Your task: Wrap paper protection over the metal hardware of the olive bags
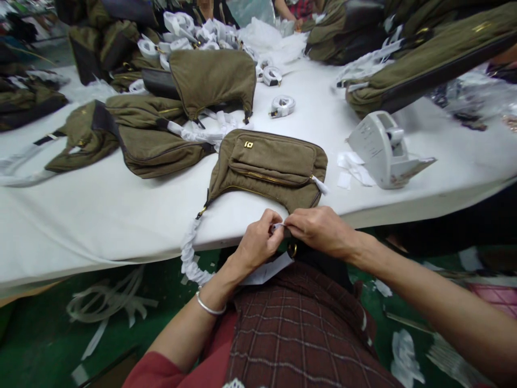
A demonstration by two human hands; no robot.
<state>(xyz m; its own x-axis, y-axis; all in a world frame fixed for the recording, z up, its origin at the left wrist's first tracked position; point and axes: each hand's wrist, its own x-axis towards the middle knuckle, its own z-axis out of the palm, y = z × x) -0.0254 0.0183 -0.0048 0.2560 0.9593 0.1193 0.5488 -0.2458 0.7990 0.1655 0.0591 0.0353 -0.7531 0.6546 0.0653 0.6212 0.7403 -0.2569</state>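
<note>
So both hands meet just off the near edge of the table, right in front of the bag. The left hand and right hand are fingertip to fingertip, both pinching a small bit of white paper between them, so a tight pinch on each side, nothing loose. Just below the right hand's fingers there's a gold ring poking out, and a wider white slip hangs under the left hand over the plaid lap. Can't tell exactly what the paper is wrapped around, the fingers cover it. The bag is olive, lying flat on the table close to the edge, front pocket up with gold zips and a little gold badge. Its strap is wrapped in white and droops off the table edge to the left of the hands. There's a silver bracelet on the left wrist. Right of the bag sits a grey tape dispenser with some white scraps beside it. Further back, more olive bags are piled up, plus a heap of white-wrapped rolls, with one roll lying on its own. Paper bits are scattered on the green floor.
</note>
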